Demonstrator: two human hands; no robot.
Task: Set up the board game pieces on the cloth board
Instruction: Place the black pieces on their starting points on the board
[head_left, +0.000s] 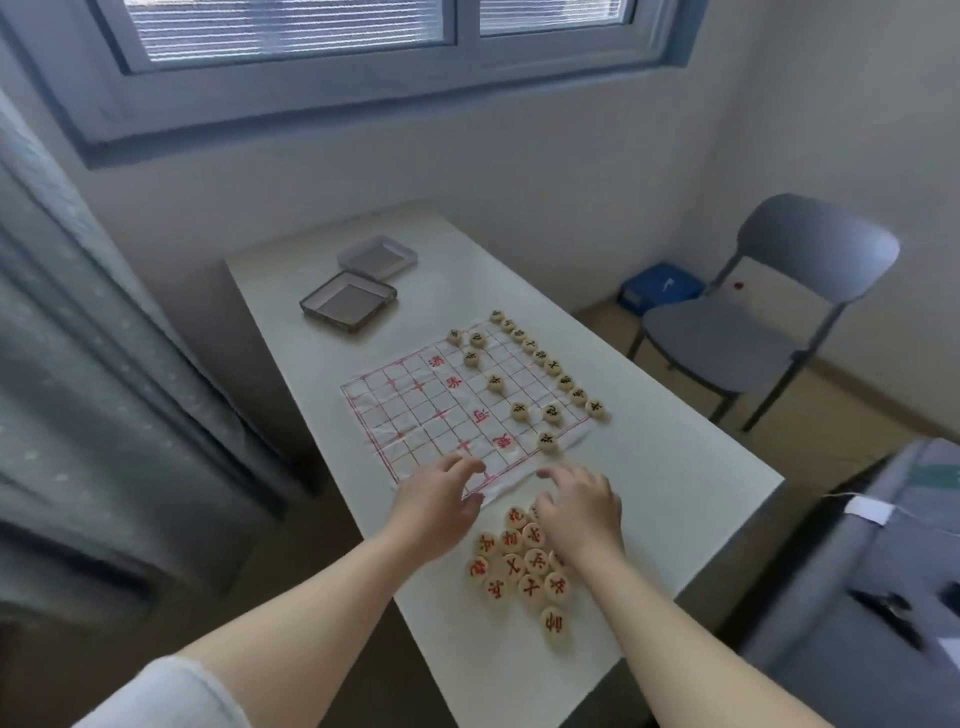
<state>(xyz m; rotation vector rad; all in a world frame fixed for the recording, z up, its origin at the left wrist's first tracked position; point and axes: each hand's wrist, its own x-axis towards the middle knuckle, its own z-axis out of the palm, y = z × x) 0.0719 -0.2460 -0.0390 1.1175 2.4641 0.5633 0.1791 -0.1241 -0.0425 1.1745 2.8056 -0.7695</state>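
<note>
A white cloth board (415, 410) with a red grid lies on the table. Black-lettered round wooden pieces (545, 358) stand in a row along its far right edge, with several more on the squares in front of them. A heap of red-lettered pieces (514, 566) lies on the table just off the board's near corner. My left hand (436, 506) hovers over that near corner, fingers loosely curled, nothing seen in it. My right hand (579, 512) rests over the far side of the red heap, fingers spread downward; whether it holds a piece is hidden.
A clear box tray (349, 300) and its lid (377, 255) sit at the far end of the white table (649, 467). A grey chair (769, 317) stands to the right, a curtain (78, 364) to the left, and a grey surface (883, 571) at the near right.
</note>
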